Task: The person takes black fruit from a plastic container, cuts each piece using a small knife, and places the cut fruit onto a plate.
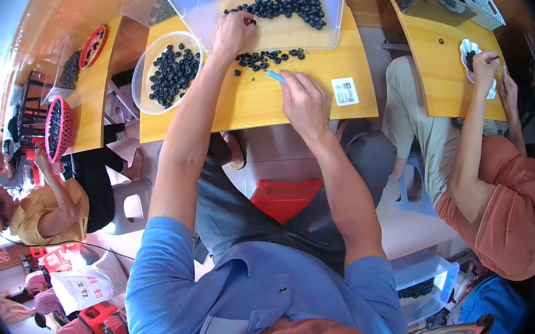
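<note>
My left hand (231, 33) reaches over the near rim of a clear plastic bin (196, 3), its fingers pinched on a small dark round piece (252, 22). More dark round pieces (291, 5) lie heaped inside that bin. In my right hand (306, 104) is a slim tool with a light blue handle (275, 76), pointing left; its thin tip is too small to make out. Between my hands, a loose row of the same dark pieces (259, 58) lies on the yellow table (221, 111). Left of my forearm stands a round clear tub (138, 78) holding many dark pieces.
A white printed label (344, 91) lies right of my right hand. At the right table, another person (498, 204) handles dark pieces over a white tray (469, 51). A person in yellow (54, 210) sits at the left beside a pink basket (66, 129). A red stool (284, 198) is below me.
</note>
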### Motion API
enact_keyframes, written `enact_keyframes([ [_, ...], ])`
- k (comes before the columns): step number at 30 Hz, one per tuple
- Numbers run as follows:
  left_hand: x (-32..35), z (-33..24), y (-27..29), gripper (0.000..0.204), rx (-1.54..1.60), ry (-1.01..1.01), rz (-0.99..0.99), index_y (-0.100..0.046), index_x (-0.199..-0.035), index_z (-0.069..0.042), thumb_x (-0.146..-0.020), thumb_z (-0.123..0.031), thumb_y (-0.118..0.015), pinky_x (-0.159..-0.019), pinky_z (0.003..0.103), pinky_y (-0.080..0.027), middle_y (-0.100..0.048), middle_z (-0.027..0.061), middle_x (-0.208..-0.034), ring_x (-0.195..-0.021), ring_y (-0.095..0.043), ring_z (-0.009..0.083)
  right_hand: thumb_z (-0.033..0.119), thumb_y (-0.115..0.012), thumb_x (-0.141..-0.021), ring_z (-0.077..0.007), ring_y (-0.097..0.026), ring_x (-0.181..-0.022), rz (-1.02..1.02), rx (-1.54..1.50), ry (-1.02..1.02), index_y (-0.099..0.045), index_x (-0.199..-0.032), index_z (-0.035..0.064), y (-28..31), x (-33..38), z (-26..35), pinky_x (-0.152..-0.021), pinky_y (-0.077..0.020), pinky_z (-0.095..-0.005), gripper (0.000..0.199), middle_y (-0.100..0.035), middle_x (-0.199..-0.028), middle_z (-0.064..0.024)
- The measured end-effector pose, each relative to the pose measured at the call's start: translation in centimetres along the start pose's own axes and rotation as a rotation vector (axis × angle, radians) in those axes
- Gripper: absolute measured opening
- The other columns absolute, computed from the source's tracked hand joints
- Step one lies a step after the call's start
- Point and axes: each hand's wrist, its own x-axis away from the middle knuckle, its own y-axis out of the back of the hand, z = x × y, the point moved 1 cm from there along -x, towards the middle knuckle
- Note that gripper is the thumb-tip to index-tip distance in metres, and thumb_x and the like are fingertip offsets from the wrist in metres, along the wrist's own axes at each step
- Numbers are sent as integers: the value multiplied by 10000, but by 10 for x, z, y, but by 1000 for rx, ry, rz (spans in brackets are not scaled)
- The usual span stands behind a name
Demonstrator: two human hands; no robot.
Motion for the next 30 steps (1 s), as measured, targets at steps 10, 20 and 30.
enact_keyframes([
  [10, 28, -1, 19, 246, 49, -124, 78, -787, -1035, -39, -850, -170, -691, -889, 451, -576, -754, 207, -1017, -954, -730, 377, 51, -732, -839, -292, -697, -773, -10, -3, 12, -748, -1015, 46, -1, 1, 1, -673, -564, -419, 176, -698, -851, -84],
  [20, 43, -17, 29, 258, 263, -7, 117, -787, -1075, -29, -867, -182, -778, -817, 325, -590, -792, 121, -925, -847, -760, 200, 47, -738, -838, -294, -692, -775, -11, 2, -4, -746, -1023, 45, 0, 3, -1, -676, -559, -423, 185, -695, -845, -89],
  [30, 161, -35, 29, 279, 1209, 304, 128, -716, -1180, 48, -913, -3, -781, -788, 210, -560, -765, 83, -1040, -917, -709, 97, 14, -756, -814, -290, -693, -791, -13, -17, 45, -730, -1038, 43, 2, -2, 2, -687, -554, -415, 228, -702, -859, -87],
])
